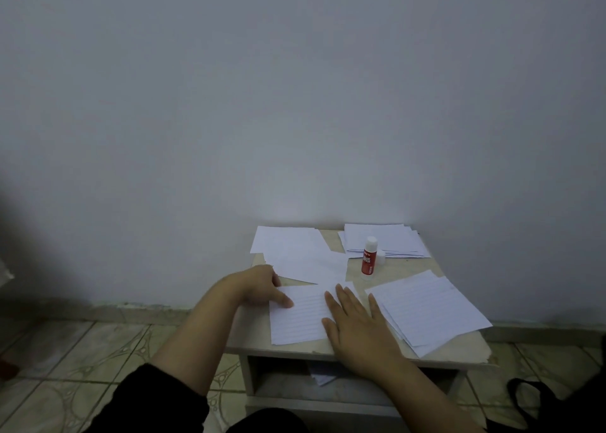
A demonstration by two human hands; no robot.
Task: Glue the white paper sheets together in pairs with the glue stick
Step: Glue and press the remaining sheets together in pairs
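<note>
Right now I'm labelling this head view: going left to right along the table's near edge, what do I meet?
left hand → lined sheet → right hand → stack of lined sheets

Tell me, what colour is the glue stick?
The glue stick is red with a white cap, seen in the head view, standing on the table.

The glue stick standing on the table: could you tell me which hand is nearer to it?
Right. The right hand lies flat just below the glue stick; the left hand is farther off to its left.
</note>
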